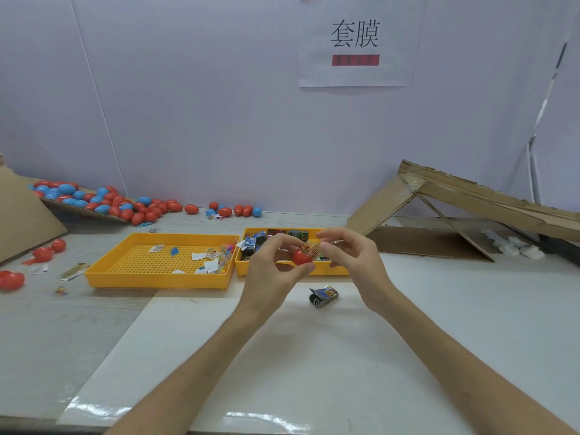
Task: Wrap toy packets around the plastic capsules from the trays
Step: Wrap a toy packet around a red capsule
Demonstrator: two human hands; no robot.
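1. Where the bench (pixel 314 356) meets the back wall at far left, loose red and blue capsules (pixel 103 202) lie in a heap. They look like light, hard, smooth plastic eggs, likely to roll and to slip under a loose hold.
2. Next stands the left yellow tray (pixel 157 279), with paper scraps and small bits on its perforated floor.
3. Just beside it, the right yellow tray (pixel 241 271) holds folded toy packets (pixel 260 238), which look thin, light and crinkly.
4. Raised in front of that tray, the left hand (pixel 273 274) grips a red capsule (pixel 300 257) between thumb and fingertips.
5. Against the capsule's right side, the right hand (pixel 348 262) pinches a printed packet (pixel 312 249) with thumb and forefinger.
6. The capsule is probably best held by its left end, which leaves the middle free. The packet is best taken at its edges, since a flimsy film creases and may slide on slick plastic.
7. Below the hands, one spare folded packet (pixel 324 296) lies on the bench.
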